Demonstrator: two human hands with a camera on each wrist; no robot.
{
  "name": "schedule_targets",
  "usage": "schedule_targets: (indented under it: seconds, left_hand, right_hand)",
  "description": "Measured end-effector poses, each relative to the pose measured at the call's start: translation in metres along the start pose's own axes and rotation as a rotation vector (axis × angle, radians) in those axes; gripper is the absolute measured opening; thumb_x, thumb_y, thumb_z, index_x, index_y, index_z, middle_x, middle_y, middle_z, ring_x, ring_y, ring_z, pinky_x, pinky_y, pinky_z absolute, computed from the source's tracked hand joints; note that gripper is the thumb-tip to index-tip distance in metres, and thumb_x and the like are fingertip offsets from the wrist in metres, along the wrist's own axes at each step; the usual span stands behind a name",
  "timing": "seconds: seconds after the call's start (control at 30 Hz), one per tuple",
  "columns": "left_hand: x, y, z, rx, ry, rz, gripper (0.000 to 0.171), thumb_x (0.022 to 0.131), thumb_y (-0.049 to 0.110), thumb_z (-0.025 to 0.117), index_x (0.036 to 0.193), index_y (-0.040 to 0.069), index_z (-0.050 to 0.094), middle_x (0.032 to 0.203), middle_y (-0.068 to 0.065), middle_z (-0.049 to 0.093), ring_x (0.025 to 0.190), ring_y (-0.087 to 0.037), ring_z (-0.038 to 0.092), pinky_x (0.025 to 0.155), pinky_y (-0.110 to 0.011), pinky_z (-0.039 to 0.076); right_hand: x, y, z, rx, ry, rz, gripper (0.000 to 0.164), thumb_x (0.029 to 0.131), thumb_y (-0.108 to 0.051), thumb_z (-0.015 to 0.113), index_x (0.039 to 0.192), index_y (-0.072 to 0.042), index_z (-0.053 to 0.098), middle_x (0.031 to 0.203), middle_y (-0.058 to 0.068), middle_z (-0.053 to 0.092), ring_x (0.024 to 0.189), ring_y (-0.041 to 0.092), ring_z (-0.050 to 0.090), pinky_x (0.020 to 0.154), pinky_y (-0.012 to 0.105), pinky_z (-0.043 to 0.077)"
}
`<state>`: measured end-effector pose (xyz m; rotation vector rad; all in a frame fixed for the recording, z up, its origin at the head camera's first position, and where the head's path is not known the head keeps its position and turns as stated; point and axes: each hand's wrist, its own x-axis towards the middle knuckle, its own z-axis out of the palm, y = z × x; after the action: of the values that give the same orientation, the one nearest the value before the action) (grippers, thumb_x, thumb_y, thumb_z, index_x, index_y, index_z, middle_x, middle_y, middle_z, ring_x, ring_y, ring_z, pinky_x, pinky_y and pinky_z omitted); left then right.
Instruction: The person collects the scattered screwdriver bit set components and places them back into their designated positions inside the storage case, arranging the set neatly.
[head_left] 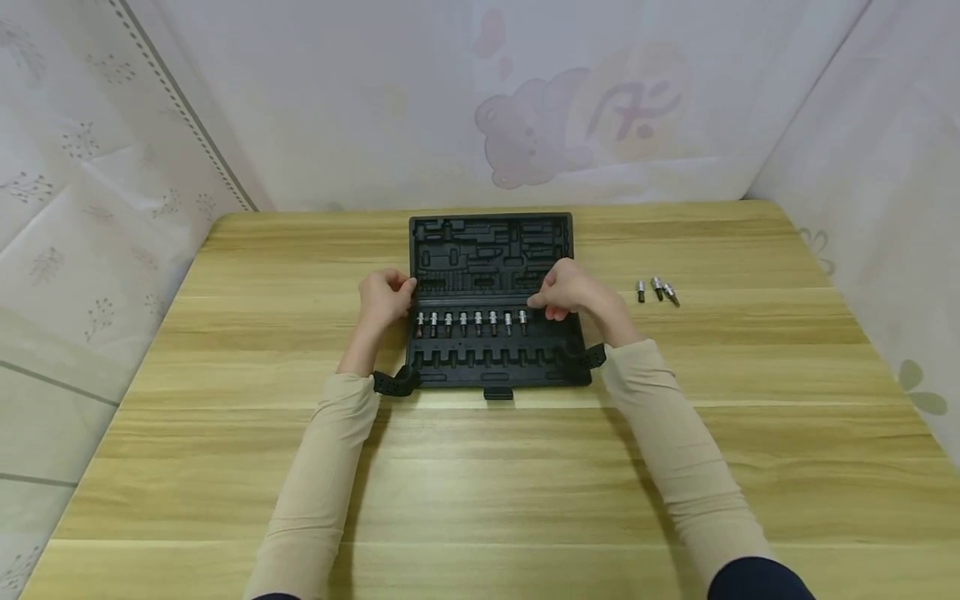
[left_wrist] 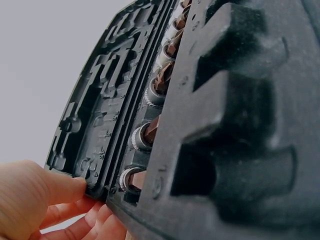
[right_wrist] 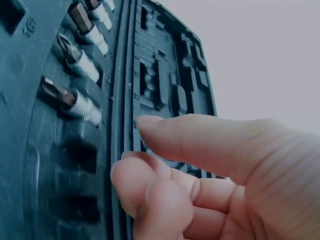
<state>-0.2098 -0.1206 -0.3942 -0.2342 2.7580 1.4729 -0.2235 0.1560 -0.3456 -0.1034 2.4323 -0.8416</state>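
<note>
A black plastic tool case (head_left: 540, 379) lies unfolded on the table, its lid at the back. Several silver bit sockets (head_left: 478, 321) stand in a row in its near half. My left hand (head_left: 384, 298) grips the case's left edge by the hinge, thumb (left_wrist: 65, 187) on the lid's corner and fingers curled underneath. Over the right end of the row is my right hand (head_left: 573, 290), its fingers loosely bent, thumb (right_wrist: 175, 132) apart from them, nothing between. Beside it, the last bit socket (right_wrist: 80, 106) sits in its slot; two vacant slots follow in the right wrist view.
Three loose bit sockets (head_left: 657, 288) lie on the wooden table (head_left: 480, 483) to the right of the case. A latch (head_left: 498, 393) juts from the case's front. Patterned curtains (head_left: 360, 100) hang behind the table and at both sides.
</note>
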Motion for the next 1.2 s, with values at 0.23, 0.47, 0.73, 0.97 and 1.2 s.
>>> schedule_targets:
  seconds: [0.23,0.47,0.73,0.97,1.2]
  left_hand:
    - [0.001,0.000,0.000,-0.002,0.006,0.013,0.020,0.094,0.014,0.056,0.090,-0.004,0.064,0.083,-0.014,0.059,0.063,-0.018,0.058,0.051,-0.023,0.051]
    - [0.000,0.000,0.000,-0.001,0.008,0.015,0.020,0.094,0.014,0.056,0.091,-0.004,0.065,0.084,-0.015,0.059,0.062,-0.018,0.058,0.049,-0.021,0.050]
    - [-0.001,0.000,0.000,0.000,0.004,0.019,0.020,0.094,0.013,0.056,0.091,-0.004,0.064,0.085,-0.015,0.059,0.062,-0.017,0.057,0.050,-0.022,0.051]
    - [-0.001,0.000,-0.001,-0.002,0.006,0.012,0.020,0.094,0.013,0.056,0.091,-0.004,0.065,0.085,-0.014,0.059,0.062,-0.016,0.057,0.049,-0.021,0.050]
    - [-0.001,0.000,0.000,-0.002,0.012,0.017,0.020,0.094,0.014,0.056,0.089,-0.004,0.065,0.080,-0.012,0.057,0.056,-0.013,0.053,0.049,-0.022,0.051]
  right_hand:
    - [-0.006,0.007,-0.007,0.003,0.004,-0.038,0.025,0.089,-0.017,0.064,0.083,0.007,0.068,0.057,0.003,0.061,0.048,0.012,0.057,0.052,0.028,0.051]
    - [-0.014,0.011,-0.015,0.027,0.004,-0.014,0.027,0.090,-0.019,0.063,0.086,0.008,0.066,0.057,0.002,0.059,0.051,0.014,0.057,0.049,0.025,0.043]
    - [-0.025,0.024,-0.026,0.030,0.032,-0.029,0.028,0.090,-0.021,0.062,0.081,0.006,0.065,0.059,0.003,0.060,0.055,0.017,0.059,0.050,0.026,0.040]
    - [-0.034,0.037,-0.037,0.062,0.059,-0.019,0.027,0.091,-0.021,0.061,0.089,0.006,0.065,0.060,0.000,0.061,0.055,0.014,0.057,0.050,0.025,0.038]
    - [-0.040,0.053,-0.047,0.085,0.087,0.005,0.029,0.091,-0.022,0.061,0.092,0.007,0.064,0.061,0.000,0.061,0.057,0.016,0.060,0.051,0.027,0.042]
